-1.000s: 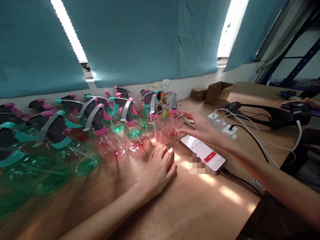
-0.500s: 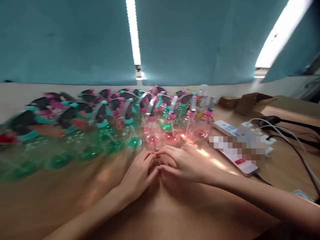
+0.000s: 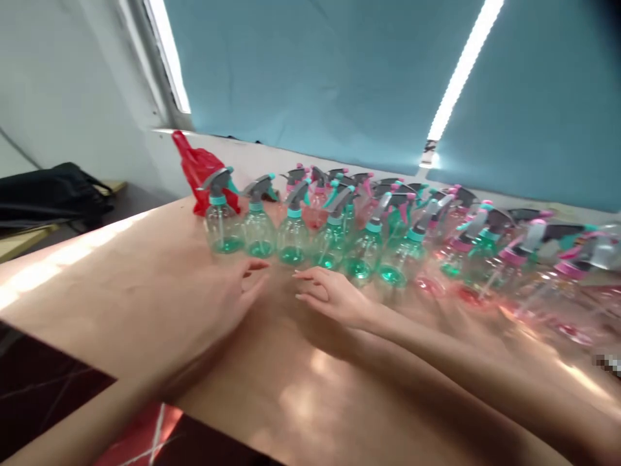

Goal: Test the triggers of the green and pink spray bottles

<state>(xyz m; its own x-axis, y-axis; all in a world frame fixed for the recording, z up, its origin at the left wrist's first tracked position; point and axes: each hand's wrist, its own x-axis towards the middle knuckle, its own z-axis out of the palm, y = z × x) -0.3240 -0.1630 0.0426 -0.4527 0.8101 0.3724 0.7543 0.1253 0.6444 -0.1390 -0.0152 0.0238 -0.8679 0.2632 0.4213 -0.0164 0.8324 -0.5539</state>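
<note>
We take the red plastic bag point(image 3: 196, 167) as our landmark. Just in front of it begins a row of 6 green-tinted trigger spray bottles point(image 3: 292, 241), running off to its right. Our left hand point(image 3: 239, 291), blurred, is nearest the 2nd bottle from the bag, fingers bent and thumb apart, with nothing visible between them. Our right hand point(image 3: 334, 292), farther from the bag, has its fingers loosely spread before the 3rd and 4th bottles; it also grips nothing, and we see no contact.

The bottles stand upright and close together on the brown surface point(image 3: 126, 285), probably so the trigger heads point(image 3: 299, 192) are easy to reach. Farther from the bag come pink-collared spray bottles point(image 3: 513, 257), so we judge the front row grouped by colour; behind it, teal and pink heads mix.

Through the clear walls we make out thin dip tubes point(image 3: 221, 225). The strong colour at the bases may be tinted plastic; we cannot tell whether any holds liquid. The red bag's contents are hidden.
</note>
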